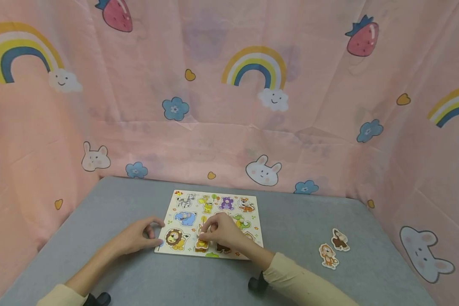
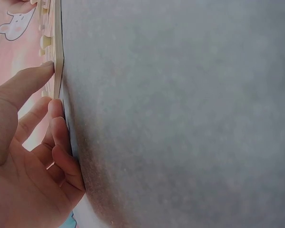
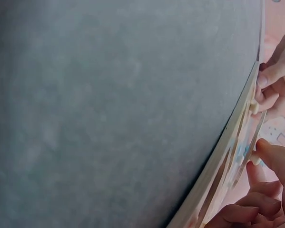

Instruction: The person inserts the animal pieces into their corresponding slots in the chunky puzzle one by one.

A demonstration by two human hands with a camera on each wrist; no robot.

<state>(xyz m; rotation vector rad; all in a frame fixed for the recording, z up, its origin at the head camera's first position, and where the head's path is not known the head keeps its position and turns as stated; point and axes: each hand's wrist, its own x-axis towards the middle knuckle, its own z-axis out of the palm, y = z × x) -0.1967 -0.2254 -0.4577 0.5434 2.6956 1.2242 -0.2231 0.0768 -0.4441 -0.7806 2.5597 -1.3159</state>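
A wooden animal puzzle board (image 1: 162, 250) lies on the grey table. At its left edge is my left hand (image 1: 137, 236); in the left wrist view the thumb (image 2: 35, 78) presses the board's rim while the other fingers curl beside and below it. Over the lower middle of the board, my right hand (image 1: 225, 229) pinches a yellow-orange animal puzzle piece (image 1: 201, 245) by its small knob. The right wrist view shows this piece (image 3: 257, 130) tilted and raised from the board on at least one side. My fingers partly hide its picture.
Two loose pieces, a monkey (image 1: 328, 256) and a dark brown animal (image 1: 341, 240), lie on the table (image 1: 290, 238) at the right. Lion (image 1: 177, 239), elephant (image 1: 185, 218) and several other animals show on the board. A pink patterned cloth (image 1: 222, 140) hangs behind the table.
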